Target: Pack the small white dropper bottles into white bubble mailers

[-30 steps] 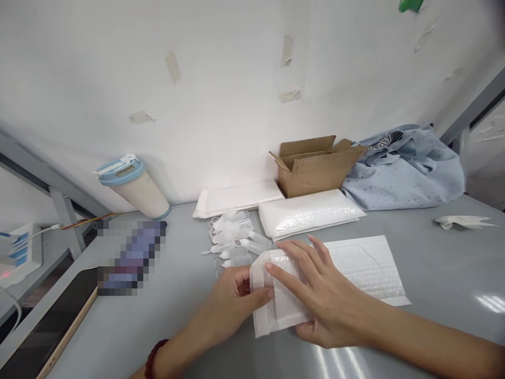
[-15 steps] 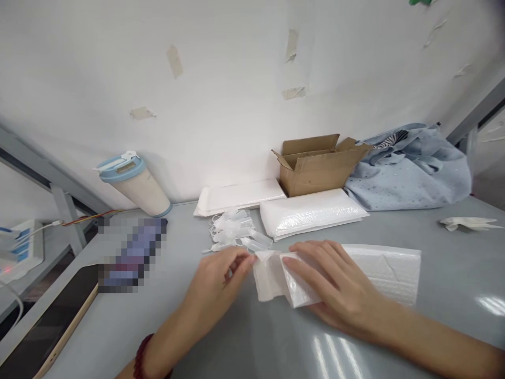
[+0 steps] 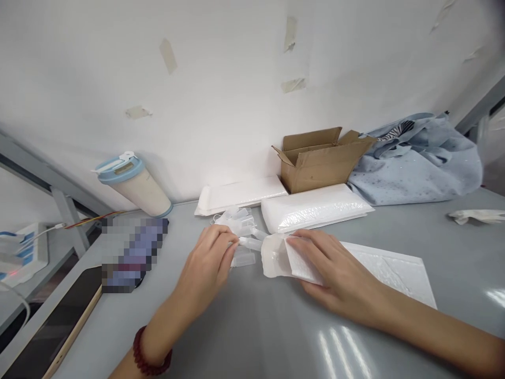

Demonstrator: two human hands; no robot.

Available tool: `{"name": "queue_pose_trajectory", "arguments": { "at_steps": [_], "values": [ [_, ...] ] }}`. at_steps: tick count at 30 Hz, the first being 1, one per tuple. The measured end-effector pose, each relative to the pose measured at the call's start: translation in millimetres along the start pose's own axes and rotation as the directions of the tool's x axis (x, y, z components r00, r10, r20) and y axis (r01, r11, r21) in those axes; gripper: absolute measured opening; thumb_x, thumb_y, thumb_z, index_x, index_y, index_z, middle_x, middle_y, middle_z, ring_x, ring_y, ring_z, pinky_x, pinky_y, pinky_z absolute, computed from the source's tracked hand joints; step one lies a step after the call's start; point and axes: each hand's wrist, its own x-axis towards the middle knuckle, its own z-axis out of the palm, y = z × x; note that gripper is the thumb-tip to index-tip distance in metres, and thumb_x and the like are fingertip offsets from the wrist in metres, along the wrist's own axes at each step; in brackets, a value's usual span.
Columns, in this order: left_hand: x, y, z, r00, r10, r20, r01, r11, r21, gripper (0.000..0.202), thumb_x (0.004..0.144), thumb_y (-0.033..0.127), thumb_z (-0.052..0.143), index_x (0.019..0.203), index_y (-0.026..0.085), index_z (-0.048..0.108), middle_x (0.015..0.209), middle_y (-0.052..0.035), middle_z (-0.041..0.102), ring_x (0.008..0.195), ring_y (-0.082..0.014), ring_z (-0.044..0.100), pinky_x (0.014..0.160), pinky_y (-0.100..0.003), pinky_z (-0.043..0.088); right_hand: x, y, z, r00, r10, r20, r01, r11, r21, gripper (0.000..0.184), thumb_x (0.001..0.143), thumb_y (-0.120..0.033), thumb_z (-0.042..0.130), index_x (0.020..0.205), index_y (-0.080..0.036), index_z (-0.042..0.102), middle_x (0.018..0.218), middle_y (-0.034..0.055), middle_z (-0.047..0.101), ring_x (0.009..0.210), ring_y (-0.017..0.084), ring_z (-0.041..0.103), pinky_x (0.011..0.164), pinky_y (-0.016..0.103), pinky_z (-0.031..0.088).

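**A:** What are the hands doing?

**B:** The left hand (image 3: pixel 205 268) is closed, pinching a clear plastic bottle (image 3: pixel 249 243). The right hand (image 3: pixel 335 271) is half open, its fingers (image 3: pixel 311 245) laid over a small padded mailer (image 3: pixel 281 258) and gripping it near its puffed-open end.

**A:** Where's the mailer?

**B:** Held just above the table (image 3: pixel 252 337), toward the middle. The bottle's far end meets the mailer's mouth, but I can't tell whether it's inside.

**A:** What else is on the table?

**B:** A heap of bottles (image 3: pixel 236 218) sits just behind the left hand. Along the back edge are two white stacks of mailers (image 3: pixel 315 208), a cardboard box (image 3: pixel 321 163), a blue cloth (image 3: pixel 414 163) and a cup (image 3: pixel 132 184) with a blue lid. A larger mailer (image 3: pixel 390 273) lies flat beside the right hand.

**A:** Anything hard to make out?

**B:** The object (image 3: pixel 132 255) near the left edge is pixelated beyond recognition, and the left hand hides part of the heap. A dark tablet (image 3: pixel 59 321) is cut off at the frame's lower left.
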Motion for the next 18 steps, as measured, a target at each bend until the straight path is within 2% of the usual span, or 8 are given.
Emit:
{"name": "queue_pose_trajectory", "arguments": {
  "at_steps": [3,6,8,13,18],
  "values": [
    [1.9,3.3,-10.1,0.994,-0.089,-0.069,0.082,0.992,-0.097,0.012,0.093,0.018,0.045,0.088,0.019,0.056,0.088,-0.0053,0.060,0.081,-0.0180,0.055,0.068,-0.029,0.049,-0.2,0.5,2.2,1.000,0.021,0.015,-0.021,1.000,0.013,0.055,0.078,-0.014,0.052,0.131,-0.015,0.039,0.124,0.0163,0.049,0.110,0.028,0.049,0.088,0.046,0.048],
    [2.8,3.7,-18.3,0.986,-0.109,-0.123,0.093,0.987,-0.128,0.013,0.092,0.019,0.047,0.085,0.020,0.057,0.082,-0.0033,0.062,0.073,-0.0162,0.055,0.065,-0.028,0.048,0.5,0.3,4.3,0.999,0.030,0.012,-0.030,0.999,0.015,0.054,0.078,-0.014,0.052,0.131,-0.016,0.039,0.125,0.0164,0.049,0.111,0.028,0.050,0.087,0.046,0.049],
    [2.5,3.3,-22.0,0.993,-0.072,-0.091,0.059,0.988,-0.141,0.012,0.092,0.018,0.048,0.086,0.020,0.058,0.081,-0.0025,0.062,0.070,-0.0151,0.054,0.063,-0.026,0.047,0.5,0.5,5.1,0.999,0.032,0.001,-0.032,0.999,0.007,0.054,0.078,-0.014,0.053,0.130,-0.015,0.039,0.126,0.0174,0.048,0.112,0.029,0.049,0.088,0.047,0.048],
    [0.3,7.6,-24.0,0.997,0.025,0.079,-0.003,0.963,-0.270,0.015,0.093,0.015,0.046,0.086,0.020,0.059,0.078,-0.0019,0.061,0.069,-0.0134,0.054,0.063,-0.024,0.046,-1.2,-0.5,6.4,0.999,0.030,0.012,-0.030,1.000,0.001,0.055,0.078,-0.014,0.053,0.131,-0.014,0.039,0.126,0.0182,0.047,0.112,0.030,0.048,0.089,0.047,0.048],
    [-2.2,14.8,-23.0,0.995,0.053,0.086,-0.018,0.931,-0.364,0.016,0.092,0.011,0.047,0.087,0.019,0.060,0.082,-0.0025,0.061,0.070,-0.0118,0.055,0.063,-0.022,0.046,-0.6,-6.0,9.7,0.998,0.022,0.057,-0.024,1.000,0.021,0.053,0.078,-0.011,0.052,0.129,-0.013,0.040,0.123,0.0181,0.047,0.110,0.030,0.048,0.086,0.047,0.048]
  ]
}}
